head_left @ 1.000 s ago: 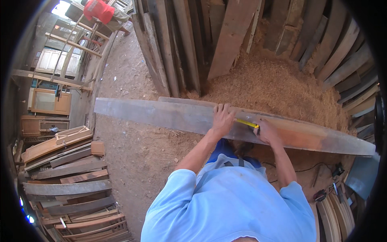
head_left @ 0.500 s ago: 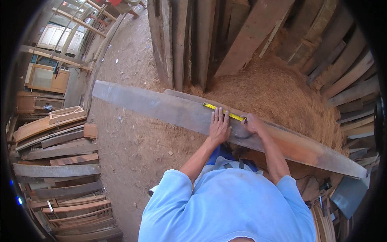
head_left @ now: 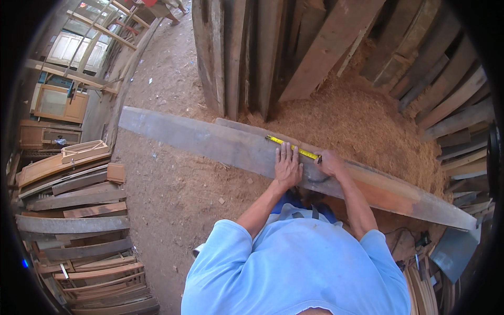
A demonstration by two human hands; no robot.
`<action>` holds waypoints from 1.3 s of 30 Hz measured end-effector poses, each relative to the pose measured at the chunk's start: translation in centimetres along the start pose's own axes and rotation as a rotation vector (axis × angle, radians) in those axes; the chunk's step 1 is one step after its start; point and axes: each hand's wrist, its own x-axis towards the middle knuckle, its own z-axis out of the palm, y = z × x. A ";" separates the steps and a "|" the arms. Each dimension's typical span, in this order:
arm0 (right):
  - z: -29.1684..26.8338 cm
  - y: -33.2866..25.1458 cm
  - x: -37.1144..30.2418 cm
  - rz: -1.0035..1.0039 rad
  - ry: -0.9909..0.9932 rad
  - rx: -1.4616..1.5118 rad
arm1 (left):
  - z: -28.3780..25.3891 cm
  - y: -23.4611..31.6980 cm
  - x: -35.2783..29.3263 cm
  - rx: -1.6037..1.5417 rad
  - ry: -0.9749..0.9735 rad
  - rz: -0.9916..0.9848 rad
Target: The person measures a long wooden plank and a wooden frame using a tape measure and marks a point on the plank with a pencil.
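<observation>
A long, weathered grey board (head_left: 220,147) lies slantwise in front of me, with an orange-brown patch on its right part. Behind its far edge shows a second, shorter plank (head_left: 247,127). Across the far side of the board runs the yellow blade of a tape measure (head_left: 309,154), its hooked end to the left. My left hand (head_left: 287,168) rests flat on the board, fingers stretched out and their tips over the blade. Closed at the blade's right end, my right hand (head_left: 329,163) grips the tape measure, whose case is mostly hidden by the fingers.
Tall planks (head_left: 241,58) stand upright just beyond the board. Sawdust (head_left: 362,126) covers the ground behind it. Stacked lumber (head_left: 79,223) lines the left side, and more boards (head_left: 451,94) lean at the right. At the far upper left is a person in red (head_left: 160,9).
The view has shifted slightly. Both hands and the tape measure keep nearly the same place on the board.
</observation>
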 end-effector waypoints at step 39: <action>-12.7 49.4 -24.9 0.090 0.412 -0.118 | 3.6 -5.5 3.3 0.292 -0.137 -0.299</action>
